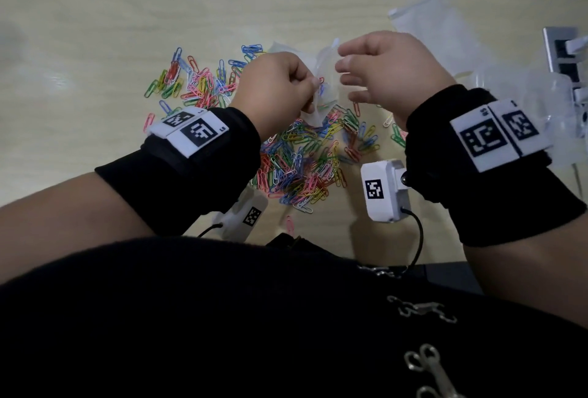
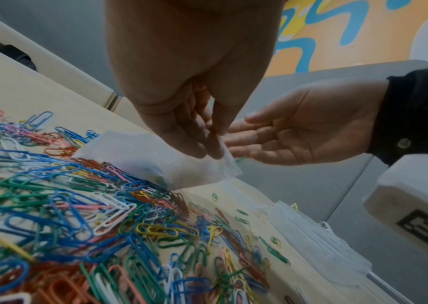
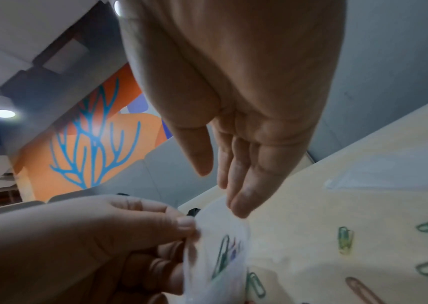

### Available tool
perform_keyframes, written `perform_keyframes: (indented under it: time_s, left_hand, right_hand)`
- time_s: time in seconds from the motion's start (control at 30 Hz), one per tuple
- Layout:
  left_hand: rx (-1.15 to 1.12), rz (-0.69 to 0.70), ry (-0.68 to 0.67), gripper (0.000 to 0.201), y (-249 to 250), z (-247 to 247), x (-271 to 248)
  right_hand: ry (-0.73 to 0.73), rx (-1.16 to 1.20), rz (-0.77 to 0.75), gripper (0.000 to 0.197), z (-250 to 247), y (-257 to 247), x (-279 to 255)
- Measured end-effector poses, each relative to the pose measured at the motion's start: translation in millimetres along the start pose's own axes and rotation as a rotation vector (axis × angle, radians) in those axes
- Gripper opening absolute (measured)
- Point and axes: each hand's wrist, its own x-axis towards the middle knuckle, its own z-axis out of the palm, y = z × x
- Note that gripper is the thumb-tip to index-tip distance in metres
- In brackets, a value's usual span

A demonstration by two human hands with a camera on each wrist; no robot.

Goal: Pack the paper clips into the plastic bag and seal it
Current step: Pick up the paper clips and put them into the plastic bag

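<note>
Plastic bag (image 1: 321, 92) is hanging in the air between the two hands, above the table (image 1: 95, 31). It is looking thin, soft and floppy, so it is likely to bend and slip. A few paper clips (image 3: 224, 255) are showing through it. The best place to hold it is probably the top edge, one side in each hand. The left hand (image 1: 275, 88) is pinching one edge of the bag with curled fingers and thumb. The right hand (image 1: 391, 69) is holding nothing, its fingers (image 3: 241, 203) straight and together, just touching the bag's top. Loose paper clips (image 1: 296, 159) are lying in a big pile underneath. More clear bags (image 1: 445, 28) are lying to the right.
</note>
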Motion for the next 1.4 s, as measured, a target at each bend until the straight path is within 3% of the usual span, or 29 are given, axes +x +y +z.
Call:
perform_keyframes:
  time_s: [0.03,0.13,0.27,0.33,0.47,0.53,0.6,0.67,0.8,0.97,1.03,1.1,1.17,1.2,1.3,1.4]
  left_hand:
    - [-0.001,-0.001,0.001,0.019,0,0,0]
    - [-0.013,0.002,-0.002,0.020,0,0,-1]
    - [-0.028,0.004,-0.014,0.020,0,1,-2]
    - [-0.035,0.005,-0.017,0.019,1,2,-2]
    - [-0.047,0.006,-0.010,0.021,0,2,-2]
    - [-0.058,0.003,-0.008,0.020,0,0,-2]
    - [-0.048,0.003,0.000,0.018,0,-3,-2]
    - [-0.040,0.003,0.009,0.018,1,-6,-3]
    - [-0.030,0.005,0.004,0.019,3,-6,-4]
    - [-0.039,0.000,0.005,0.018,3,-7,-3]
    - [-0.039,-0.001,0.008,0.018,3,-6,-2]
    - [-0.041,-0.004,0.001,0.019,3,-6,-1]
    - [-0.040,0.000,-0.004,0.018,3,-5,0]
    - [-0.041,0.001,-0.005,0.018,3,-5,0]
    - [-0.040,0.003,-0.006,0.017,3,-4,0]
    - [-0.048,0.013,-0.011,0.019,3,-3,0]
  right_hand:
    - [0.052,-0.041,-0.018,0.019,-5,4,1]
    - [0.169,-0.406,0.044,0.039,-22,33,6]
    - [0.122,-0.618,0.266,0.072,-13,89,-4]
    - [0.060,-0.681,0.244,0.080,4,106,-13]
    - [-0.076,-0.679,0.026,0.078,26,107,-23]
    - [0.049,-0.566,-0.074,0.064,22,101,-16]
    - [0.290,-0.474,-0.121,0.050,10,96,-2]
    - [0.381,-0.463,-0.088,0.052,-6,92,17]
    - [0.065,-0.670,-0.010,0.066,-16,95,49]
    - [-0.195,-0.780,-0.235,0.060,10,97,21]
    - [-0.211,-0.687,-0.267,0.057,10,96,1]
    - [-0.084,-0.567,-0.267,0.056,4,88,-17]
    - [0.073,-0.553,-0.157,0.068,-6,81,-30]
    - [0.084,-0.586,-0.018,0.079,-10,79,-35]
    - [-0.091,-0.749,0.427,0.095,-12,77,-50]
    - [-0.065,-0.700,0.417,0.075,1,83,-48]
